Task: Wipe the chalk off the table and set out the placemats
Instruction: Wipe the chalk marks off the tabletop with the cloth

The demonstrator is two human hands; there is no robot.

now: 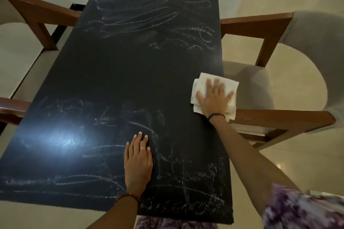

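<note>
Head view, looking down the length of a long black table (119,72). Chalk marks (137,15) cover the far end and the near end; the middle band of the top is mostly dark, with only faint traces.

Right hand (214,96) lies flat, fingers spread and straight, pressing a folded white cloth (200,82) against the table at its right edge, about midway along. Part of the cloth overhangs that edge. Thin dark band on the right wrist.

Left hand (137,161) rests palm-down on the table near the near edge, fingers straight and close together, holding nothing. Ring on one finger, beaded bracelet at the wrist. It lies among chalk scribbles.

Bright glare spot on the top toward the near left corner.

Wooden chair (260,29) with pale seat stands just beside the right edge; wooden chair arms (37,13) show along the left edge.

Purple patterned sleeve (297,210) at the near right.
</note>
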